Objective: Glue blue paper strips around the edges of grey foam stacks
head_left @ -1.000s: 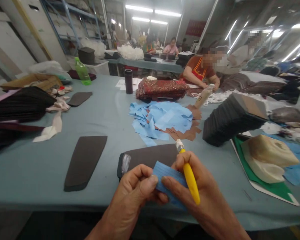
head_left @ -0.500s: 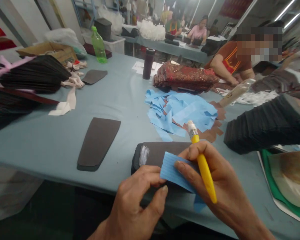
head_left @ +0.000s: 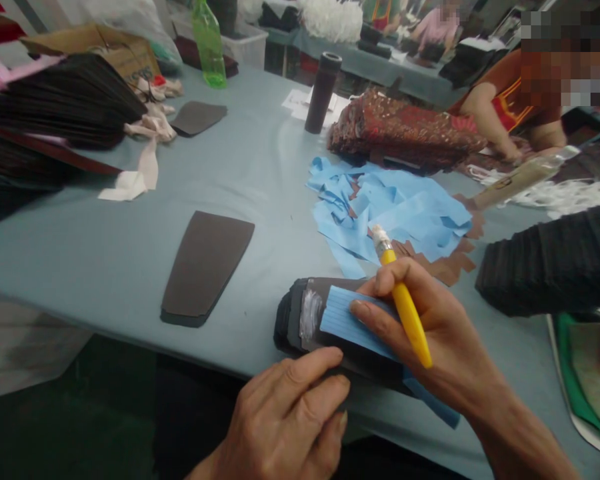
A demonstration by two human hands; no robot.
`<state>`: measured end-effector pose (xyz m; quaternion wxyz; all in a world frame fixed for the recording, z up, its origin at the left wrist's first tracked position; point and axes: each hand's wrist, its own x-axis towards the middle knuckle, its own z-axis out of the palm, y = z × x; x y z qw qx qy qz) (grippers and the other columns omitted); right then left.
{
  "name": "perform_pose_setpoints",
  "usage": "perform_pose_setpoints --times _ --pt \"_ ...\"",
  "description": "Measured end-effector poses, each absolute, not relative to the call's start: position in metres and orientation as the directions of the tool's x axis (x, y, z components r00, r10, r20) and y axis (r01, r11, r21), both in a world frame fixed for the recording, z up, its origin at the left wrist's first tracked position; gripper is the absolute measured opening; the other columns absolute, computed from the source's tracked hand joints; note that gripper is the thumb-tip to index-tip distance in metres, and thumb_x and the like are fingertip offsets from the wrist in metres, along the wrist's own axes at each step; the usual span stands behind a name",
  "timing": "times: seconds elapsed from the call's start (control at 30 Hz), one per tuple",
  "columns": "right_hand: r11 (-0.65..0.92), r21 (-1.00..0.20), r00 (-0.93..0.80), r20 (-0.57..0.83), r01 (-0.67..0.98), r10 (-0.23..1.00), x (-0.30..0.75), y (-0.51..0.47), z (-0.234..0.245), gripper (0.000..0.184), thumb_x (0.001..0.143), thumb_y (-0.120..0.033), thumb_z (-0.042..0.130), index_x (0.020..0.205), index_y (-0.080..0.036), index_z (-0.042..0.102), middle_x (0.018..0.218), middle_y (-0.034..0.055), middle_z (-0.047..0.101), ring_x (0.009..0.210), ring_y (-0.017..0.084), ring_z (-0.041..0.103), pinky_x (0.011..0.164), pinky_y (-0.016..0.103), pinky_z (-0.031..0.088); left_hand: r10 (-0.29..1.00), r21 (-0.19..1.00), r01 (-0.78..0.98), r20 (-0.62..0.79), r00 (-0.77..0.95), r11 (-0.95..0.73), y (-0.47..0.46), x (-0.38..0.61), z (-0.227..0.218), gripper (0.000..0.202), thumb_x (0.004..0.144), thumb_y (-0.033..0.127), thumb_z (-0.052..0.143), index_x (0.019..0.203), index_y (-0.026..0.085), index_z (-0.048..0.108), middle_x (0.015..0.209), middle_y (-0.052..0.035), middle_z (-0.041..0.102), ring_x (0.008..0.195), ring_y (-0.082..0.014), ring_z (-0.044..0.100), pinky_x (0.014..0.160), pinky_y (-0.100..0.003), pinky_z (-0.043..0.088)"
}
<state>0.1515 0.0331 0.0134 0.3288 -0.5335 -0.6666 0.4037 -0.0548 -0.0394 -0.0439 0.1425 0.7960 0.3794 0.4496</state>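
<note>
My right hand (head_left: pixel 430 313) grips a brush (head_left: pixel 409 319) with a yellow handle and a whitish, caked tip pointing away from me. Thumb and fingers of that hand also pinch a blue ribbed strip (head_left: pixel 347 317), held over a stack of dark tapered pieces (head_left: pixel 293 320). Across the left end of the top piece runs a wet-looking whitish smear (head_left: pixel 311 315). My left hand (head_left: pixel 293 417) is open at the near side of the stack, fingers loosely bent and apart from the strip. A single dark tapered piece (head_left: pixel 207 267) lies flat to the left.
Loose blue strips (head_left: pixel 395 207) lie beyond the stack, near a dark cylinder (head_left: pixel 323 93) and a reddish patterned bundle (head_left: pixel 405 130). Tall dark stacks (head_left: pixel 550 260) flank the right side; black bundles (head_left: pixel 65 100) and a green bottle (head_left: pixel 209 47) stand left. A co-worker's arm (head_left: pixel 495 120) reaches in at far right.
My left hand has moved off the strip, down and slightly right. The strip now lies closer over the stack's top, still in my right hand with the brush. The view has tilted down.
</note>
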Motion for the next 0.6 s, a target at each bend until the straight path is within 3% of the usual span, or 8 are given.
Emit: perform_pose_setpoints --times 0.17,0.43,0.6 --pt "0.058 -0.887 -0.227 -0.054 0.458 0.972 0.146 0.036 0.008 0.027 0.101 -0.045 0.068 0.101 -0.03 0.046 0.086 -0.0044 0.056 0.068 0.013 0.048 0.057 0.028 0.04 0.704 0.542 0.465 0.634 0.32 -0.7 -0.037 -0.044 -0.047 0.016 0.104 0.013 0.053 0.114 0.014 0.065 0.111 -0.0139 0.082 0.085 -0.0198 0.08 0.074 -0.03 0.067" --pt "-0.01 -0.913 -0.25 -0.122 0.408 0.961 0.142 0.035 0.012 0.028 0.102 -0.046 0.068 0.102 -0.03 0.045 0.088 -0.0039 0.055 0.07 0.014 0.047 0.058 0.029 0.04 0.758 0.649 0.393 0.578 0.301 -0.651 -0.034 -0.041 -0.046 0.016 0.101 0.01 0.059 0.114 0.015 0.066 0.113 -0.0129 0.081 0.095 -0.0207 0.08 0.087 -0.033 0.068" --pt "0.003 -0.904 -0.25 -0.115 0.427 0.961 0.144 0.037 0.008 0.028 0.101 -0.045 0.07 0.102 -0.029 0.047 0.086 -0.0032 0.055 0.069 0.014 0.047 0.057 0.03 0.038 0.756 0.666 0.359 0.586 0.291 -0.654 -0.031 -0.037 -0.045 0.014 0.1 0.01 0.06 0.112 0.015 0.065 0.109 -0.0123 0.082 0.092 -0.0198 0.08 0.084 -0.031 0.068"
